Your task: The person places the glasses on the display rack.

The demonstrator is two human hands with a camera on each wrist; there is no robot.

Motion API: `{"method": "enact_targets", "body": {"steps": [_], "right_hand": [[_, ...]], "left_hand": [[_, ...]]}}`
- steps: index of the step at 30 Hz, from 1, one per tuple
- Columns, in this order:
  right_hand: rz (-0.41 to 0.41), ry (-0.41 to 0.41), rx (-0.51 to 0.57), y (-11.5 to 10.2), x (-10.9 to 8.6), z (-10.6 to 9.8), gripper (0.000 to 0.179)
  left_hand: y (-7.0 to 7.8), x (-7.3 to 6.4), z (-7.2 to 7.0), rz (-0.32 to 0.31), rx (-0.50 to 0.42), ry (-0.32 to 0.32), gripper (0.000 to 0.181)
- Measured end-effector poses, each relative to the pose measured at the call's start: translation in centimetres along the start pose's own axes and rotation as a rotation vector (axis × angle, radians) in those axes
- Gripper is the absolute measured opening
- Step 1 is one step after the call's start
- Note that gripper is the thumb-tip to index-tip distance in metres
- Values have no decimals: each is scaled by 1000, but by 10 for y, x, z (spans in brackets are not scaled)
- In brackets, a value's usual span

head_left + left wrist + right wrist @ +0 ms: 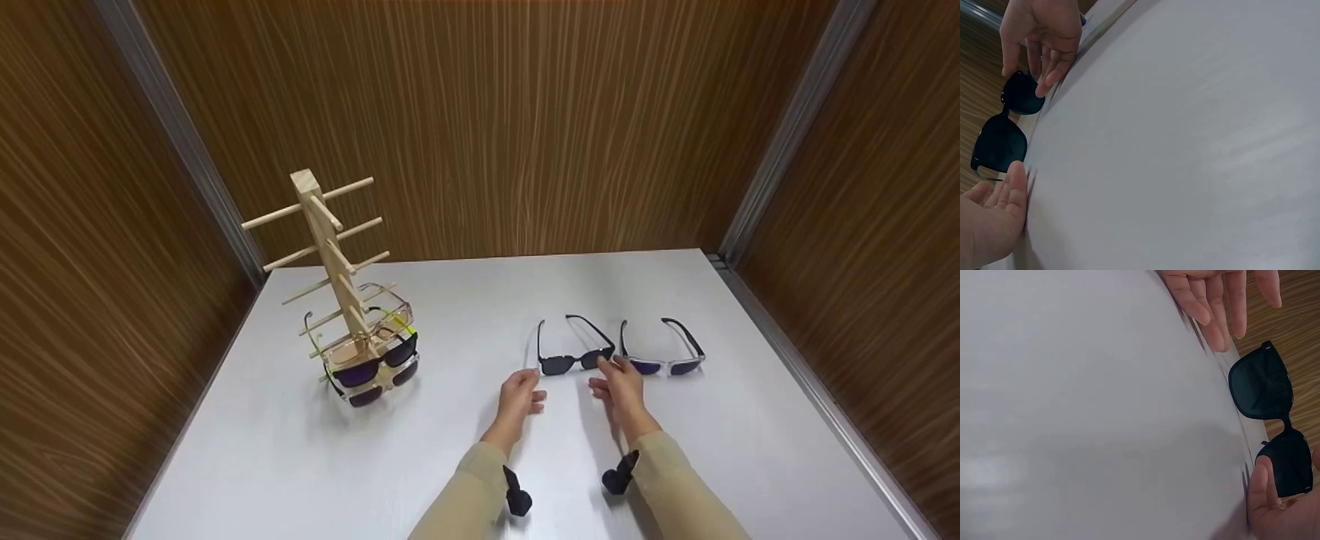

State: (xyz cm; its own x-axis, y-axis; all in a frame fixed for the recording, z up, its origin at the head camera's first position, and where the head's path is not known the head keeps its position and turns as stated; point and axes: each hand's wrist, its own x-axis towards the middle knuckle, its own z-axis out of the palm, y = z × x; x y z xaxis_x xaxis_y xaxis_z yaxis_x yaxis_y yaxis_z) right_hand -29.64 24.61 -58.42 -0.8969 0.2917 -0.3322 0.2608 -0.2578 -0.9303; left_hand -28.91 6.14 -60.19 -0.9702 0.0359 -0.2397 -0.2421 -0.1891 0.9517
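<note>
Black sunglasses (574, 363) lie on the white table with their temples unfolded toward the back wall. My left hand (517, 397) is beside their left lens, fingers loosely extended; a gap shows between that hand (1213, 298) and the frame in the right wrist view. At the other end, my right hand (622, 390) has its fingertips at the right lens. One finger (1264, 475) overlaps that lens in the right wrist view, and the fingers look relaxed rather than closed round it. Just right of that hand lie clear-framed sunglasses (664, 367) with dark temples and purple lenses.
A wooden peg stand (330, 247) rises at the left, its upper pegs bare. Several pairs of glasses (375, 367) hang on its lower pegs. Wood-grain panels (480, 127) enclose the table (450, 315) at the back and sides. Beige sleeves carry small black wrist devices (517, 499).
</note>
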Motion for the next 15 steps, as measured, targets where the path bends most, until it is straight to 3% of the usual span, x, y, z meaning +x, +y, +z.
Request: {"method": "enact_targets", "body": {"steps": [15], "right_hand": [[23, 10, -15, -4, 11, 9, 69]], "left_hand": [[5, 9, 8, -36, -9, -30, 40]]}}
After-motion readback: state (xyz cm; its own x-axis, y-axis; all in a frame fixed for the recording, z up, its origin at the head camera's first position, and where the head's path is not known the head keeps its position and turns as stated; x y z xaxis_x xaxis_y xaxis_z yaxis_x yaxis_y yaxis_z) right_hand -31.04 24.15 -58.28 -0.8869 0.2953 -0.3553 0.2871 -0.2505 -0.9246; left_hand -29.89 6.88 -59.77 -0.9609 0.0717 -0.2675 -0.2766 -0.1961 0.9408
